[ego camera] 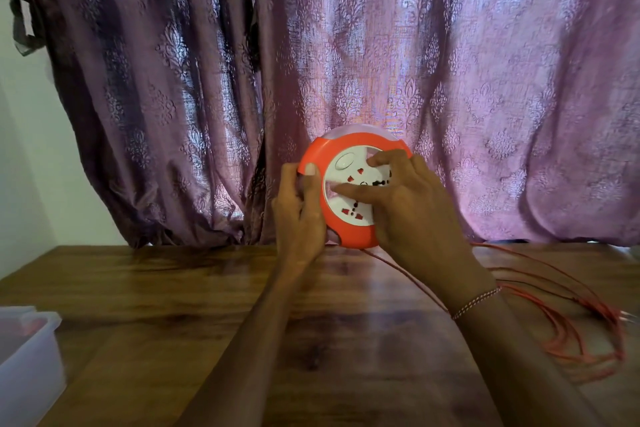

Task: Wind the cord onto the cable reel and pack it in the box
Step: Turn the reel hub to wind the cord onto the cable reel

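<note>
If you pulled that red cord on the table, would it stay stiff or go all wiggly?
Probably wiggly. The red cord lies in loose, tangled loops on the table, so it looks floppy. A tug would likely drag the loops along, and they might snag. It also runs up to the reel, so that could get pulled too.

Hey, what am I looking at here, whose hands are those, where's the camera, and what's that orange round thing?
This is one picture from a camera worn on a person's head, looking down at their own bare hands. The left hand grips the rim of an orange and white cable reel with sockets on its face, held above a wooden table. The right hand presses fingers on the white centre. Loose red cord lies on the table at right. A translucent plastic box sits at left.
</note>
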A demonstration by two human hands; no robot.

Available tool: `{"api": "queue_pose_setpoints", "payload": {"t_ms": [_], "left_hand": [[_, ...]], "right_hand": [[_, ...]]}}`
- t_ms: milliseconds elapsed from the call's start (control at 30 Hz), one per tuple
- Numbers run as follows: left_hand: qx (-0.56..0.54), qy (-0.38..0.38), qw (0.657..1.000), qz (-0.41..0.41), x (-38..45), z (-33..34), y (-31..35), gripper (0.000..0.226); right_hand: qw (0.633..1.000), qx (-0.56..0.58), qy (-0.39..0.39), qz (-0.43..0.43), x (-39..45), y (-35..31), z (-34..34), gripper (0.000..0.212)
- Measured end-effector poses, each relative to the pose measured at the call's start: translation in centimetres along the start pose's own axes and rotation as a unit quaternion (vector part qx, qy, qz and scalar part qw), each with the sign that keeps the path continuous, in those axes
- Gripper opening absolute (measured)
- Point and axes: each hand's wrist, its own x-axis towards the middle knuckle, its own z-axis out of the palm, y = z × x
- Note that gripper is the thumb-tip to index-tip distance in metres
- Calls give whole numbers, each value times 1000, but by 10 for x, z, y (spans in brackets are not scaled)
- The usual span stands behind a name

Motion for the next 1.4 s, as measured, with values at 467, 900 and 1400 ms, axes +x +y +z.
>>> {"api": "queue_pose_setpoints", "payload": {"t_ms": [467,900,1400], "left_hand": [[17,5,1000,7,-1,1,-2,36],[-3,27,1000,0,-1,2,-3,38],[9,17,1000,-1,-4,4,-2,49]], "right_hand": [[993,34,50,98,0,-2,5,46],[997,-15,-66,-41,2,-1,-6,56],[994,0,58,92,0,-2,5,55]]}}
